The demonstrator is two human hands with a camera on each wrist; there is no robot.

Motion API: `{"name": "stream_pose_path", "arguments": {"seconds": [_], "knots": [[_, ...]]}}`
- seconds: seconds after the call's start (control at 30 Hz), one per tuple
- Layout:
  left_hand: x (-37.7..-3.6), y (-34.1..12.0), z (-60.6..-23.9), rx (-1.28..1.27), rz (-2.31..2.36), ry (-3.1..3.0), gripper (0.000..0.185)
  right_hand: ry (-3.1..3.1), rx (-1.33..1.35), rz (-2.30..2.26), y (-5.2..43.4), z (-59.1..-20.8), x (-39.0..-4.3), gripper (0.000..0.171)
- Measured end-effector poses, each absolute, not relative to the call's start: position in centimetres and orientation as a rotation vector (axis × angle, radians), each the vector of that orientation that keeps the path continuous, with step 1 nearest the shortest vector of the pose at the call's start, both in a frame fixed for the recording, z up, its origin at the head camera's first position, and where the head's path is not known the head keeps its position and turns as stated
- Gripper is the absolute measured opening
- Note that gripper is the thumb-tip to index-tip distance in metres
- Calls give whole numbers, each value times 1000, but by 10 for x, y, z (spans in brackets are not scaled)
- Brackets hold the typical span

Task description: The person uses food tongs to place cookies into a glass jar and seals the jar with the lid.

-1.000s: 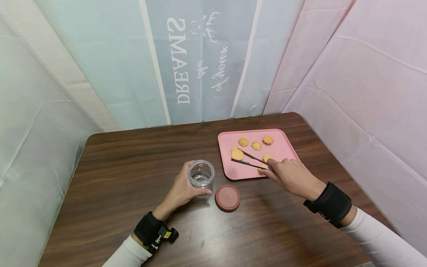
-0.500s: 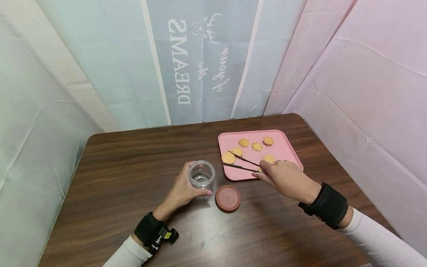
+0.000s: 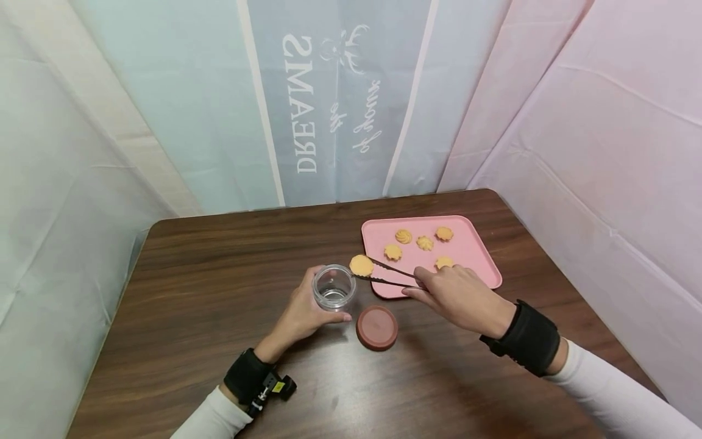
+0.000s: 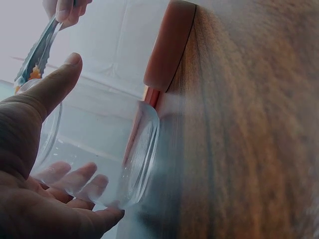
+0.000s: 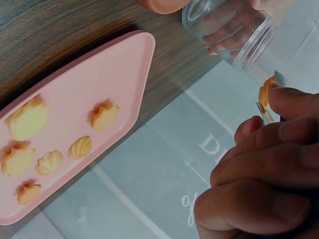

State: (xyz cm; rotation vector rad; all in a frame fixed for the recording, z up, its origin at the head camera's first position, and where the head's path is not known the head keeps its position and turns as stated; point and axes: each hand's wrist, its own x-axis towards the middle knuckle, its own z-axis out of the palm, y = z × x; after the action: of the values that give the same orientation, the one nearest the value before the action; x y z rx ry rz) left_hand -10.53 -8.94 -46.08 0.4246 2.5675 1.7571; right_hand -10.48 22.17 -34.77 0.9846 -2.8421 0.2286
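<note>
My left hand (image 3: 298, 314) grips a clear glass jar (image 3: 333, 287) that stands upright on the brown table (image 3: 219, 274); the left wrist view shows my thumb and fingers around the jar (image 4: 99, 149). My right hand (image 3: 455, 296) holds metal tongs (image 3: 386, 274) that pinch a round yellow cookie (image 3: 361, 265) in the air just right of the jar's mouth. In the right wrist view the cookie (image 5: 264, 94) shows edge-on beside my fingers, below the jar (image 5: 234, 32). Several more cookies (image 3: 423, 242) lie on a pink tray (image 3: 477, 256).
A round reddish-brown lid (image 3: 376, 327) lies flat on the table just right of the jar, below the tongs. Cloth walls enclose the table at the back and both sides. The table's left half and front are bare wood.
The tongs lifted one cookie off the tray and carried it left to the jar's rim. My right hand followed leftward. The left hand and jar stayed put.
</note>
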Motion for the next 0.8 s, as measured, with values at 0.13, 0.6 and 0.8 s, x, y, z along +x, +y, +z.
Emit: {"name": "stream_pose_path", "arguments": {"seconds": [0.13, 0.6, 0.8], "knots": [[-104, -89, -462, 407, 1732, 2573, 105, -2838, 1008, 215, 216, -349, -104, 37], [-104, -89, -459, 358, 1700, 2595, 110, -2860, 1057, 237, 193, -350, -107, 39], [-104, -89, -459, 366, 1717, 2589, 110, -2857, 1084, 234, 190, -352, -107, 37]]}}
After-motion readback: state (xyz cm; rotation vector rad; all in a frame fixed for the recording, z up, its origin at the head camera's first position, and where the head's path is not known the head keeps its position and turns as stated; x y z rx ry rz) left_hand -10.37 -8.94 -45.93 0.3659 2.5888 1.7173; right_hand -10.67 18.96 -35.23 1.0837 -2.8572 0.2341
